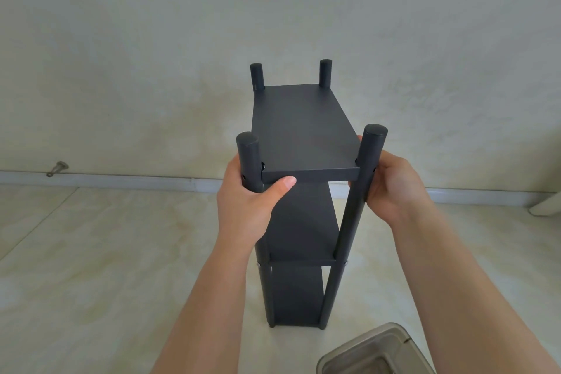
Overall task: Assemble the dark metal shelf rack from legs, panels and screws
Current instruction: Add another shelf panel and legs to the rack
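The dark metal shelf rack (pixel 300 127) stands upright on the pale floor, with three panels between four round legs. My left hand (pixel 247 203) grips the near left leg (pixel 249 158) just under the top panel, thumb lying along the panel's front edge. My right hand (pixel 391 188) wraps around the near right leg (pixel 368 155) at the same height. Small silver screw heads (pixel 258 264) show where the middle panel meets the near legs. The two far legs (pixel 257 76) rise above the top panel's back corners.
A pale wall with a grey skirting board (pixel 151 181) runs behind the rack. A metal door stopper (pixel 57 168) sticks out of the wall at the left. A translucent grey plastic container (pixel 379 352) sits on the floor at the bottom right, near my right forearm.
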